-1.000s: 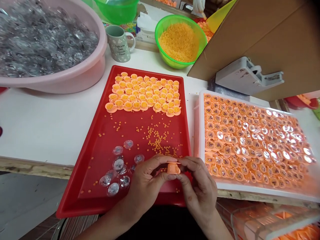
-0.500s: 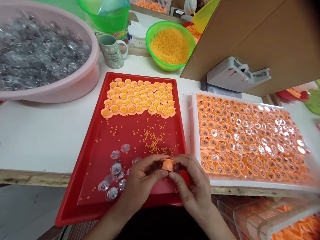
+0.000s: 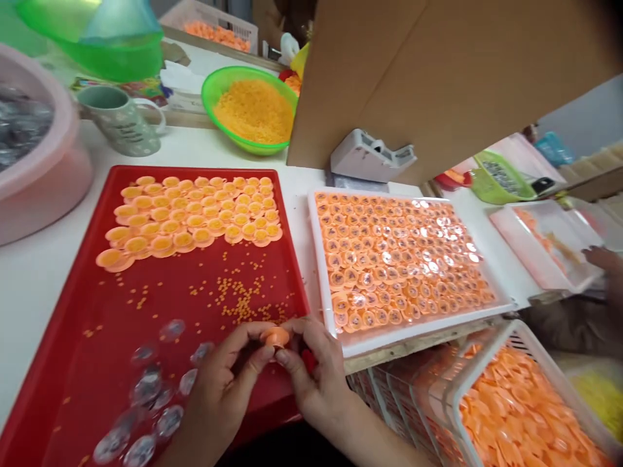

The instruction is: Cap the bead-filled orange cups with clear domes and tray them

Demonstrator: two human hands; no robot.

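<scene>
Both hands meet over the near right part of a red tray. My left hand pinches a small orange toy teacup by one side. On its other side, my right hand grips the same piece with thumb and fingers. The cup's broad saucer-like disc faces up, and fingertips hide part of it. Several rows of similar orange cups with yellow bits inside stand at the tray's far end. Loose yellow-orange bits are scattered mid-tray. Several clear round lids lie left of my left hand.
A white tray packed with lidded cups stands right. Behind are a green bowl of bits, a mug, a tape dispenser and cardboard. A pink tub stands left, an orange-filled crate lower right. Another person's hand shows far right.
The view has swung to the right, bringing the lower-right crate and another person's hand into sight. Both hands keep their grip on the orange teacup, which is tilted slightly differently.
</scene>
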